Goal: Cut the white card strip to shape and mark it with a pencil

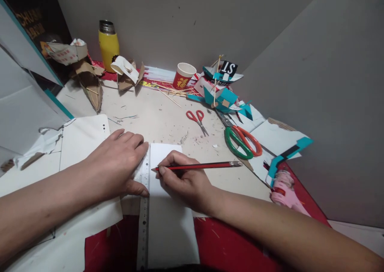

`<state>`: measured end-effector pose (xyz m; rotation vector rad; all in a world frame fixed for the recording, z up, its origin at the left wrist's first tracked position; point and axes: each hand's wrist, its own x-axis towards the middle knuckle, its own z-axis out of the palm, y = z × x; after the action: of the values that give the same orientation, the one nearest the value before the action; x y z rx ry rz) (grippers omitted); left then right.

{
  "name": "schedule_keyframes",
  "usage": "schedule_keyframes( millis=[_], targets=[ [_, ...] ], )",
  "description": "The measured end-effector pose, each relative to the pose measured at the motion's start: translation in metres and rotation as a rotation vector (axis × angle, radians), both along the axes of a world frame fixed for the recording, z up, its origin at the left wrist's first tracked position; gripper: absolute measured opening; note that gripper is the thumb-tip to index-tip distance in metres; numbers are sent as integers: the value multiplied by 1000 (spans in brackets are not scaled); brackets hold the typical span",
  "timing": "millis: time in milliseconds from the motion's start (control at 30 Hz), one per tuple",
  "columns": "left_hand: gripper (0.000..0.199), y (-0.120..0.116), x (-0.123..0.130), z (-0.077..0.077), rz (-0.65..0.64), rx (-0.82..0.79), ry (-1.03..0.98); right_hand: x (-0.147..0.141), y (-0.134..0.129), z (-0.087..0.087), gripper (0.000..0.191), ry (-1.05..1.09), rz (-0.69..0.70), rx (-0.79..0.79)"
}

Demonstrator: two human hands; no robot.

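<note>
A strip of white card lies upright in the view, with a clear ruler along its left edge. My left hand presses on the ruler, its fingers and thumb spread along it. In my right hand a red and black pencil is pinched, its tip on or just above the card beside the ruler. The pencil's back end points right.
Small red scissors and large green and orange scissors lie beyond my right hand. Behind are a paper cup, a yellow bottle and cardboard boats. A pink glue gun is at right, large white card at left.
</note>
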<state>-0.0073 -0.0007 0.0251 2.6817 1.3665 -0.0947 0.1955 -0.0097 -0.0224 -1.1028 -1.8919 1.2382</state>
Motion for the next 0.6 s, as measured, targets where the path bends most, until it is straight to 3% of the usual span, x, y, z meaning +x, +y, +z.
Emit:
schedule_keyframes(
  millis=[600],
  targets=[
    [79, -1, 1, 2, 10, -20, 15, -1, 1, 0, 9, -39, 17, 85]
  ],
)
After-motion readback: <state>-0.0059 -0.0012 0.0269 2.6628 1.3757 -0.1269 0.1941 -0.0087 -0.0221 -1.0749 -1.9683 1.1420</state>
